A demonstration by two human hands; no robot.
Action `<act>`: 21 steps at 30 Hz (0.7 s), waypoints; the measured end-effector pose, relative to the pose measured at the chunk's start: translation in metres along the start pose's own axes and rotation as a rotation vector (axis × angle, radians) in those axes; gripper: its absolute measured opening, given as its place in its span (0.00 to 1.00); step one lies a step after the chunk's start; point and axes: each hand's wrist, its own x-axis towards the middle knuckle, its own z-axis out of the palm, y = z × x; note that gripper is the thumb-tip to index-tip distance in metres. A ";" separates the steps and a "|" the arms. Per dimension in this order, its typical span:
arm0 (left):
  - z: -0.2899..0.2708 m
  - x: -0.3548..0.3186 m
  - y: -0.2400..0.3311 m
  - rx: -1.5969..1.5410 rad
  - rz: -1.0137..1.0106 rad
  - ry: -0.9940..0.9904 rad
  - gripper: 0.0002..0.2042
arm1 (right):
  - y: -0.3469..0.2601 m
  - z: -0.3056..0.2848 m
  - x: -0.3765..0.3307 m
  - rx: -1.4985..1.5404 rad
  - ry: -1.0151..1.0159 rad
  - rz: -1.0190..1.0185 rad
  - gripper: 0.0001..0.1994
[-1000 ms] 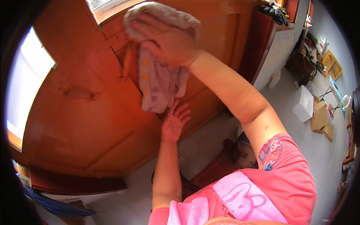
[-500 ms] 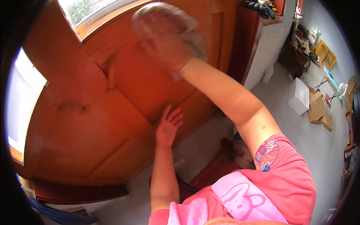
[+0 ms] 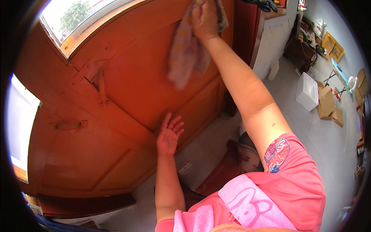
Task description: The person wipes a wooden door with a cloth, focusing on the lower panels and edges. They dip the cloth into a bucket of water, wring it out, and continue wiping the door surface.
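A reddish-brown wooden door (image 3: 135,81) with raised panels fills the left and middle of the view. High on it, my right hand (image 3: 205,20) grips a damp-looking, patterned cloth (image 3: 187,54), whose loose end hangs down blurred by motion. Lower down, my left hand (image 3: 169,135) is raised in front of the door with its fingers spread, holding nothing. Between the hands and the window side, a door handle (image 3: 102,85) stands out from the wood, and a second handle (image 3: 69,125) sits farther left.
Glass panes (image 3: 81,17) show at the upper left. Dark gloves (image 3: 264,4) lie on a ledge at the top right. Across the grey floor stand a white box (image 3: 307,91) and cardboard boxes (image 3: 327,102). A dark red piece of furniture (image 3: 218,176) is beyond my left forearm.
My right hand has swung to the right and up with the cloth, which now hangs down. The left hand stays nearly in place. The view has shifted slightly.
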 end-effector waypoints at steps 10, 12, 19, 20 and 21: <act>0.004 0.006 -0.002 0.013 -0.019 0.019 0.35 | -0.016 0.013 -0.011 0.170 -0.020 -0.070 0.27; 0.003 0.005 -0.002 0.021 -0.024 0.035 0.35 | -0.017 0.014 -0.009 0.239 -0.027 -0.051 0.28; 0.010 0.006 -0.005 0.011 -0.028 0.044 0.35 | 0.075 0.032 0.023 -0.032 0.145 0.037 0.27; 0.007 0.003 -0.002 0.015 -0.019 0.048 0.35 | 0.064 0.021 0.021 -0.119 0.116 0.061 0.26; 0.006 0.001 -0.001 0.014 -0.012 0.047 0.35 | 0.051 0.009 0.020 -0.211 0.085 0.080 0.26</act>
